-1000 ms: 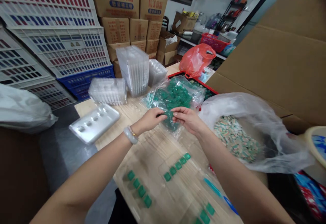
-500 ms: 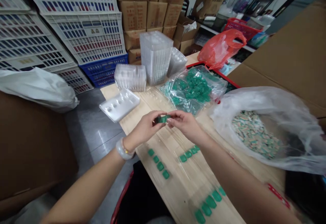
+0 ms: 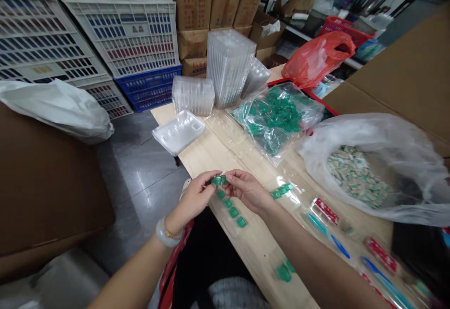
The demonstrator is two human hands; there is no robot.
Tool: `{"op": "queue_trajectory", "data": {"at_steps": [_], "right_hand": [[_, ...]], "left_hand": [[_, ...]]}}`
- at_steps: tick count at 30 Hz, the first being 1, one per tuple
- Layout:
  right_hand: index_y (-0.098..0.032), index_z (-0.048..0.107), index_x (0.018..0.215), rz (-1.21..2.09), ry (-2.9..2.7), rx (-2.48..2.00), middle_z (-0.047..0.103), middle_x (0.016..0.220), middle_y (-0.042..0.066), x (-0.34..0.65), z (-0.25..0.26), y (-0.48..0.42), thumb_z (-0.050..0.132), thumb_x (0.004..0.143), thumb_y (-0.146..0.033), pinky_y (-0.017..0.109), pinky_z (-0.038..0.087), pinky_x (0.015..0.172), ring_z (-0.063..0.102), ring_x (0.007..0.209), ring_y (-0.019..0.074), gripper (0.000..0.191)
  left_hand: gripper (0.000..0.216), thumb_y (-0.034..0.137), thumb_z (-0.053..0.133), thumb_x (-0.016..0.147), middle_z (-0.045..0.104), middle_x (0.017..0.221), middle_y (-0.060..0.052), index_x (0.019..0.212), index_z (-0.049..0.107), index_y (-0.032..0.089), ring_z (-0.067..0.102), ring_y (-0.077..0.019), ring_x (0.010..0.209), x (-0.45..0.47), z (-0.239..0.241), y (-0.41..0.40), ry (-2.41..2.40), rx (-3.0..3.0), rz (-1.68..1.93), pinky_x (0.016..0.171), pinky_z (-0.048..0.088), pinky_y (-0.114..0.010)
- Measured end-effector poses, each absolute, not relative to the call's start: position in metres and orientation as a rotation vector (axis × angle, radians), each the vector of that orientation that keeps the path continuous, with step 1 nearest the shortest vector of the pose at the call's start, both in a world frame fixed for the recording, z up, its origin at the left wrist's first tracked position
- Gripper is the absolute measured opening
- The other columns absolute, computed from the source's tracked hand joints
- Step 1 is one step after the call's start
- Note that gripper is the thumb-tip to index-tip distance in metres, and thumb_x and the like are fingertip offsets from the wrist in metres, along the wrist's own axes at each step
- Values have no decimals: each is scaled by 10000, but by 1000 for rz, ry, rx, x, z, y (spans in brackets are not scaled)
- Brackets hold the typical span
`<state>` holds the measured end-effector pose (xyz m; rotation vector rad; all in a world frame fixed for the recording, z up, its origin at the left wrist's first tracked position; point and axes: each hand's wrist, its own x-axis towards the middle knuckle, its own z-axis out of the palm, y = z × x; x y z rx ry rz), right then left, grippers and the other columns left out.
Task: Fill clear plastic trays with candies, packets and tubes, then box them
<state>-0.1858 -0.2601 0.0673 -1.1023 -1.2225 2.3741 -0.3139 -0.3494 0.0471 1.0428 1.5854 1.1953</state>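
My left hand [image 3: 197, 192] pinches small translucent green pieces [image 3: 218, 180] between thumb and fingers. Its wrist wears a pale bangle. From the other side, the closed fingertips of my right hand [image 3: 247, 191] grip the same little group. How many pieces are held is hard to make out. Just below the hands, a row of loose green squares [image 3: 233, 212] lies along the near edge of the wooden table [image 3: 197, 156]. Another green row [image 3: 281, 191] sits beyond my right wrist, and more green pieces [image 3: 284, 273] show partly behind my right forearm.
Clear plastic trays [image 3: 228, 70] stand stacked at the back, with one white tray [image 3: 178, 132] overhanging the table's left edge. A clear bag of green pieces [image 3: 281, 112] lies behind my hands. Rightward are a large bag of small pieces [image 3: 356, 175] and red-and-white packets [image 3: 326, 211].
Both hands have come down and nearer the table's near edge, still holding green pieces, now beside the left row. The view has shifted, revealing packets and blue items at right.
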Motion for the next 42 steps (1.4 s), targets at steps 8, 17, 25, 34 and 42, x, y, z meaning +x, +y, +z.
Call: {"op": "queue_trajectory", "data": {"at_steps": [8, 17, 25, 34, 42], "right_hand": [[-145, 504, 687, 2090, -1579, -1158, 532, 519, -33, -193, 68, -260, 650, 630, -339, 229, 405, 458, 496, 440, 88, 249], [-163, 591, 827, 732, -2768, -1004, 610, 800, 54, -189, 43, -279, 476, 805, -209, 287, 405, 705, 537, 771, 167, 126], [-152, 596, 882, 412, -2993, -997, 599, 812, 86, -202, 42, -294, 408, 838, -181, 301, 394, 738, 510, 813, 196, 196], [-171, 560, 1035, 938, -2479, -1047, 539, 932, 81, -193, 55, -282, 486, 788, -220, 317, 412, 781, 502, 842, 173, 262], [-187, 574, 842, 1807, -1579, -1040, 519, 735, -2, -172, 58, -246, 578, 713, -322, 233, 391, 544, 456, 584, 86, 186]], "left_hand": [[213, 169, 394, 754, 611, 772, -14, 822, 595, 163, 546, -131, 729, -322, 48, -353, 1869, 1176, 1210, 683, 413, -236], [252, 260, 395, 755, 545, 615, 15, 885, 583, 155, 503, -98, 478, -323, 25, -370, 1648, 777, 1099, 460, 414, -208], [255, 220, 406, 730, 593, 648, -12, 866, 606, 140, 559, -115, 525, -314, 18, -366, 1658, 724, 1081, 503, 460, -228], [250, 326, 494, 705, 514, 562, 35, 834, 593, 137, 412, -62, 411, -317, 36, -355, 1572, 564, 1252, 386, 328, -174], [268, 344, 568, 652, 315, 437, 86, 534, 427, 149, 280, -25, 357, -299, 43, -294, 1311, 616, 1071, 349, 222, -154]]}}
